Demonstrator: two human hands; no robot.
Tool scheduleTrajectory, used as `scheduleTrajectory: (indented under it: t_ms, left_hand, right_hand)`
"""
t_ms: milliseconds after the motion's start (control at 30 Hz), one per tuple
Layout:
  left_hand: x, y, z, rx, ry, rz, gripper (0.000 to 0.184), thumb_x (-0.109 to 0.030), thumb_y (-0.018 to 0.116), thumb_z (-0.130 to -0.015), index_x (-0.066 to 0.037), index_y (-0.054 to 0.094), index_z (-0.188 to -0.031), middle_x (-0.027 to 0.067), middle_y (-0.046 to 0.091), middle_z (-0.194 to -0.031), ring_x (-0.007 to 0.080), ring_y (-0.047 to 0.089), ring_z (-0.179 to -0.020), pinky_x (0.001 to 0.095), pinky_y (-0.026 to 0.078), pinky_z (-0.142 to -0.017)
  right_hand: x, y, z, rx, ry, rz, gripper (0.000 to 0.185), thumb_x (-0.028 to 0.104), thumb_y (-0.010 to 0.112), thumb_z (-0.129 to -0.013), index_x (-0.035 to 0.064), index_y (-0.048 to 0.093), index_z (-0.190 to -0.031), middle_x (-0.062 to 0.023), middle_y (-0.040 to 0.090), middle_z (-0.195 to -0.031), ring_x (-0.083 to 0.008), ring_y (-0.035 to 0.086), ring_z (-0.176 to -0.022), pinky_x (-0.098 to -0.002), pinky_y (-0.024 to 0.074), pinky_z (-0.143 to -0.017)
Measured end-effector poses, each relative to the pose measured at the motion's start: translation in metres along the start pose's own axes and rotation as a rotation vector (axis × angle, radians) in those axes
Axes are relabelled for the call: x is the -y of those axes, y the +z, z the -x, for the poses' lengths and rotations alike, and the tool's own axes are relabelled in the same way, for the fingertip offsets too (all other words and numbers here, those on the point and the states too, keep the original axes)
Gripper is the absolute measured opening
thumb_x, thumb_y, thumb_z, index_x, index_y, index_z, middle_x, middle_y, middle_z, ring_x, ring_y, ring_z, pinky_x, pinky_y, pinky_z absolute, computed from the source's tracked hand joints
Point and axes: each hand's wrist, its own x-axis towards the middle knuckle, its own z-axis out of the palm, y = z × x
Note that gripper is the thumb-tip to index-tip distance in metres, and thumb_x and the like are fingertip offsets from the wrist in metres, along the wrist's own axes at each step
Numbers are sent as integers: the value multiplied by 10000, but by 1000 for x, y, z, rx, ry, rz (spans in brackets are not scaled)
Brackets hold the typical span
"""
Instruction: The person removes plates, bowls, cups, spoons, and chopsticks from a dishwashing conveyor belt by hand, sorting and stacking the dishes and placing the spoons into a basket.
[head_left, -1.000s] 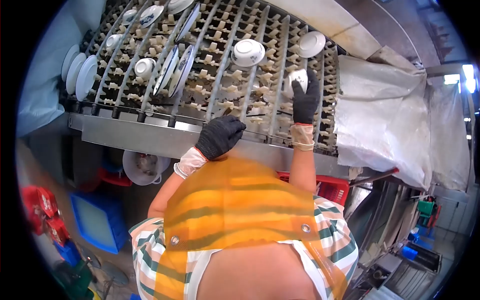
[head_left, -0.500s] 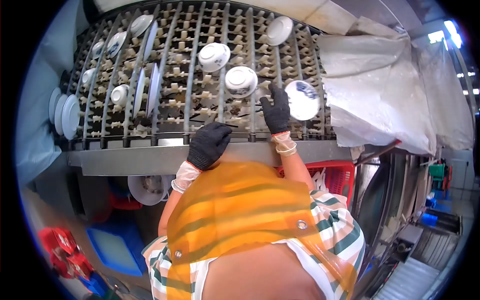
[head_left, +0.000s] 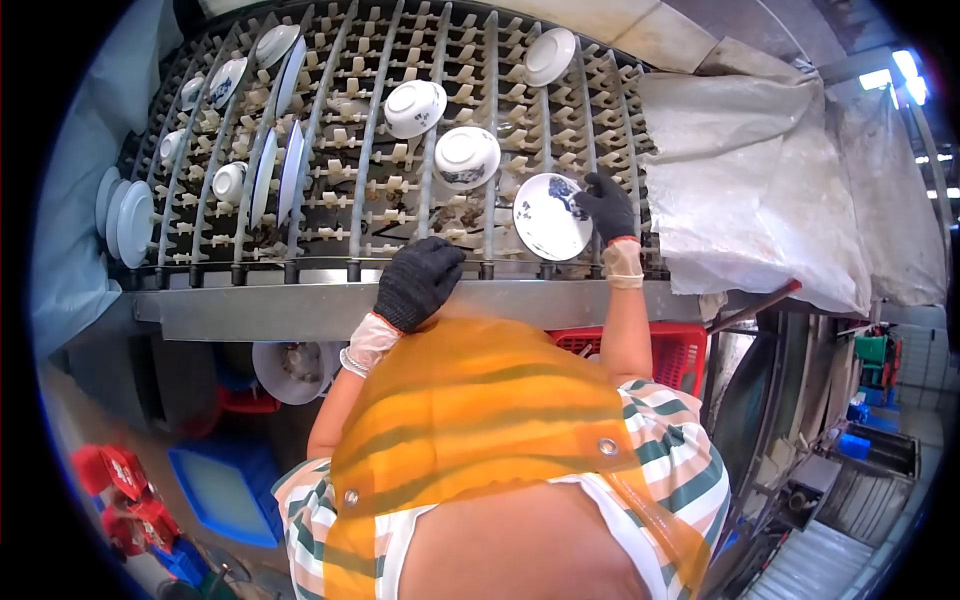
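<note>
My right hand (head_left: 607, 208), in a black knit glove over a clear plastic one, grips the right rim of a white dish (head_left: 545, 225) with a blue floral pattern. The dish leans face-up on the pegs of a rack conveyor (head_left: 335, 195). My left hand (head_left: 420, 285), gloved the same way, rests at the conveyor's steel front edge (head_left: 260, 312). Its fingers are curled together, and their undersides are hidden. Just beyond the dish sits an upturned patterned bowl (head_left: 467, 157); another upturned bowl (head_left: 414, 108) lies farther back.
Several white plates (head_left: 130, 222) stand on the conveyor's left end. A white dish (head_left: 549, 56) lies at the back. Plastic sheeting (head_left: 740, 190) hangs at the right. Below the edge are a red basket (head_left: 690, 355), a white bucket (head_left: 285, 372) and a blue tub (head_left: 228, 490).
My right hand has moved from left of the patterned dish to its right rim. The dish has shifted left and nearer. Belt and crockery have slid slightly left; my left hand stays at the edge.
</note>
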Motion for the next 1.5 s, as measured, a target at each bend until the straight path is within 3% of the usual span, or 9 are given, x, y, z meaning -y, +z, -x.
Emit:
scheduleTrajectory:
  t_ms: [67, 333, 600, 767, 900, 1067, 1233, 1400, 1500]
  left_hand:
    - [2, 5, -2, -23, 9, 68, 144, -134, 613, -785, -33, 629, -886, 148, 605, -869, 341, 581, -799, 420, 473, -714]
    - [-10, 17, -5, -77, 13, 60, 123, -73, 636, -753, -46, 626, -873, 129, 608, -803, 328, 591, -749, 404, 482, -663]
    - [-19, 25, -12, -107, 46, 66, 52, -102, 619, -779, -59, 592, -791, 131, 574, -758, 338, 569, -734, 413, 459, -649]
    - [-23, 31, -13, -66, 22, 40, 100, -154, 641, -791, -63, 638, -834, 121, 611, -806, 330, 587, -771, 406, 471, -686]
    - [-20, 39, -14, -88, 22, 50, 112, -154, 657, -777, -74, 654, -855, 109, 628, -821, 313, 596, -786, 392, 482, -702]
    - [-28, 42, -19, -79, 16, -9, 103, -141, 650, -772, -90, 649, -861, 98, 629, -826, 299, 603, -782, 389, 492, -677]
    - [-36, 47, -22, -6, 4, -52, 114, -153, 633, -789, -99, 642, -888, 93, 628, -854, 299, 607, -789, 395, 494, -666]
    - [-40, 56, -24, 4, -85, 35, 175, -154, 623, -793, -61, 636, -941, 139, 611, -895, 329, 593, -833, 413, 477, -727]
    - [-39, 59, -24, -9, -54, 31, 181, -145, 627, -787, -57, 638, -945, 141, 616, -885, 331, 596, -826, 411, 480, -719]
  right_hand:
    - [30, 2, 3, -152, -354, 229, 446, 324, 735, -701, 58, 653, -1050, -112, 670, -911, -243, 637, -846, -352, 493, -771]
    - [90, -36, -16, 306, -220, 39, 338, 283, 697, -763, 41, 670, -998, -133, 681, -818, -176, 648, -651, -316, 517, -621]
    - [108, 13, -149, -294, -381, 162, 637, 360, 695, -737, 55, 504, -1262, -207, 613, -1084, -330, 592, -1002, -400, 456, -871]
    - [109, 19, -226, -127, -63, 0, 941, 487, 740, -626, 17, 380, -1356, -243, 440, -1335, -355, 429, -1240, -396, 359, -1023]
    - [81, 40, -290, -45, -338, 96, 504, 431, 711, -667, 122, 675, -1063, -166, 655, -1044, -291, 612, -1016, -373, 456, -908]
    - [160, -19, -233, -22, -497, 270, 399, 313, 658, -704, 128, 676, -1057, -121, 675, -982, -281, 630, -943, -382, 485, -842]
    - [168, -26, -200, -334, -1155, 836, 57, 149, 592, -633, 140, 641, -661, -85, 615, -725, -240, 607, -761, -381, 456, -660]
    - [117, -29, -185, 35, -1326, 727, 191, 107, 571, -712, 151, 680, -863, -103, 621, -923, -310, 592, -865, -415, 464, -739]
    - [80, -27, -137, -276, -987, 256, 379, 53, 620, -706, 120, 623, -1079, -139, 608, -1056, -334, 570, -973, -419, 456, -840]
